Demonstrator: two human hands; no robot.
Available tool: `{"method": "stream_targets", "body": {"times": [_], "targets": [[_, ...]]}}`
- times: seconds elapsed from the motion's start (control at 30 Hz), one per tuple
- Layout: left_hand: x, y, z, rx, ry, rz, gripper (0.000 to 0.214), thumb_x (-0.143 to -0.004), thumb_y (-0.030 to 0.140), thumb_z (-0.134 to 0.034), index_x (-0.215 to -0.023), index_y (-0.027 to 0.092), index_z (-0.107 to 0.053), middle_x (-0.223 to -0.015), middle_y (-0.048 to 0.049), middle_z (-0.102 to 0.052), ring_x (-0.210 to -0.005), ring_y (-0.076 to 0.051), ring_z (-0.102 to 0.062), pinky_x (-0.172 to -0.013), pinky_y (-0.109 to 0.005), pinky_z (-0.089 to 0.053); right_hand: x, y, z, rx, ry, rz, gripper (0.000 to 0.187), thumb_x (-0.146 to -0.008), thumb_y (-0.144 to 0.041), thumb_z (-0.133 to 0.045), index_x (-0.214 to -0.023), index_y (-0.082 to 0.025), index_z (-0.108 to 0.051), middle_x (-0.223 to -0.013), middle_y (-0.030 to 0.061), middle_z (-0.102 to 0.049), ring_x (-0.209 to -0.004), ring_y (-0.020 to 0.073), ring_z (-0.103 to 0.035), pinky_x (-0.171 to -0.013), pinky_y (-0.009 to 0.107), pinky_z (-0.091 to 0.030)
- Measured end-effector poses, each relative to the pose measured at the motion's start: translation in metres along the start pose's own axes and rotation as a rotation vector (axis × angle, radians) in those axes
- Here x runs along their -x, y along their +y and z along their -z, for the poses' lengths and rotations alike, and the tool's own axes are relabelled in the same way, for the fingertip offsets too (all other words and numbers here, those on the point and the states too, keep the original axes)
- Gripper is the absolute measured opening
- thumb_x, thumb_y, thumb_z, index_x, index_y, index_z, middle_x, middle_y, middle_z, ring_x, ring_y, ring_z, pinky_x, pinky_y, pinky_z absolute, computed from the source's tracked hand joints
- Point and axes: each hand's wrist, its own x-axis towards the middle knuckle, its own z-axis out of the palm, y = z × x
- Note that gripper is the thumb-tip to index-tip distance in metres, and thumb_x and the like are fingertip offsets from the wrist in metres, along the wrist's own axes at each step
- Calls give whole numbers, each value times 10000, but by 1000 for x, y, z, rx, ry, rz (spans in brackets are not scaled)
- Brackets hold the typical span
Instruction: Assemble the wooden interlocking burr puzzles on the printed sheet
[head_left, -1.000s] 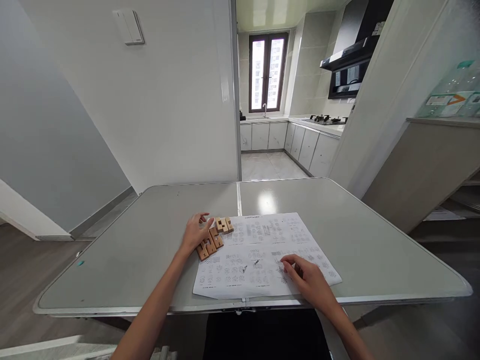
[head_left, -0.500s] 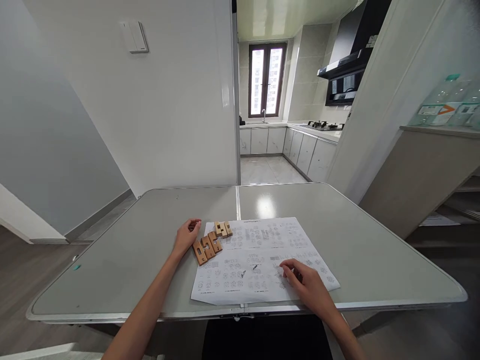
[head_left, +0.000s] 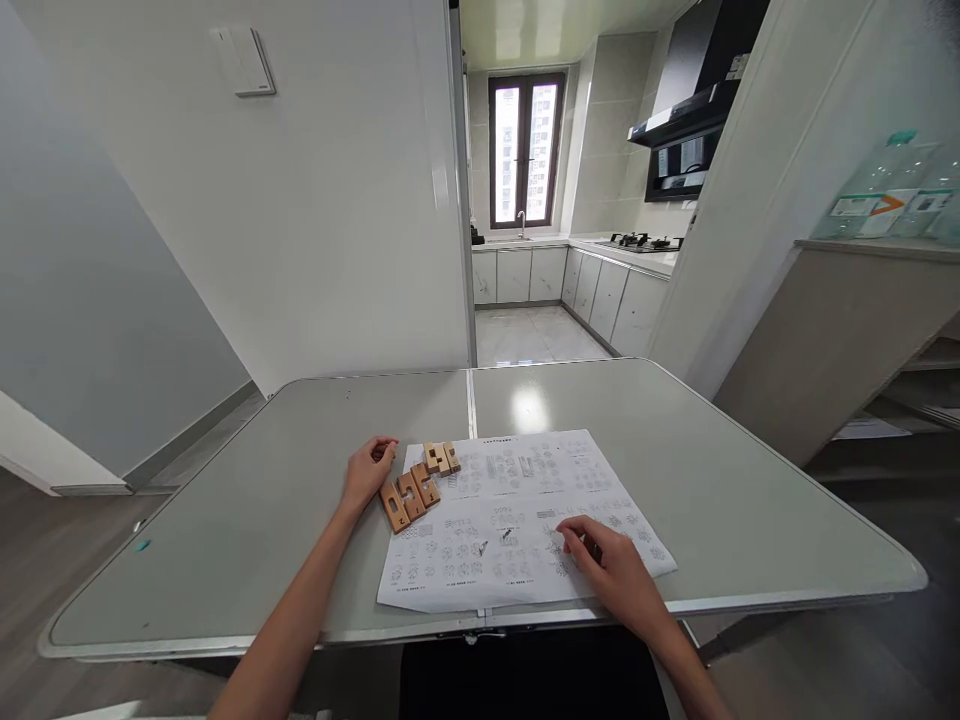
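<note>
Wooden pieces lie in two groups at the left side of a printed sheet, which is spread near the front edge of a pale grey table. Farthest left on the table, well apart from the sheet, is a small teal bit. Next, on the white wall behind, comes a switch plate. The left hand rests on the table just beside the pieces, its fingers curled inward; nothing shows in its grip, though how far that grip is open cannot be told. Directly right of it lie three brown pieces, flat and side by side, with cut-outs and dark numerals, the leftmost reading 2. Just behind and to their right is a small cluster of paler pieces. Small drawings and lines of print cover the sheet. Beyond the table, a tap stands below a dark-framed window. The right hand rests on the sheet's front right part, fingers bent and thumb near the forefinger; whether its grip is empty or closed cannot be told. Farther right, clear bottles stand on a cabinet.
</note>
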Motion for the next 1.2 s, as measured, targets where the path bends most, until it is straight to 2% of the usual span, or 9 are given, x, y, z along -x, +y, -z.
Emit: {"method": "stream_targets", "body": {"times": [0.47,0.6,0.93,1.2], "targets": [[0,-3,-5,-13,-19,-8,410,-845,551,-537,-967,211,-732,-898,-57,-790,-825,-243,-720,-786,-332,-551,2,3,-4,12,10,-32,423,-1027,-561,-439,-995,-240,-712,-806,44,-739,-678,214,-654,-643,318,-506],[0,-3,-3,-12,-18,1,438,-857,567,-528,-990,201,-728,-896,-60,-784,-830,-237,-727,-804,-329,-554,3,0,-3,-3,11,-42,418,-1031,-559,-437,-1005,-239,-705,-839,50,-743,-728,223,-676,-695,322,-523],[0,-2,-2,-51,-31,32,427,-853,596,-544,-962,226,-725,-893,-53,-781,-824,-251,-716,-754,-327,-544,6,-6,-5,-18,11,-86,412,-1047,-546,-420,-1029,-243,-698,-890,69,-753,-756,232,-693,-706,335,-544],[-3,-14,-5,-62,-27,36,422,-859,589,-537,-976,230,-725,-873,-47,-767,-826,-246,-708,-743,-319,-540,8,-10,-6,-18,40,-108,391,-1044,-524,-444,-1010,-247,-718,-871,55,-759,-733,221,-694,-690,311,-547]]}}
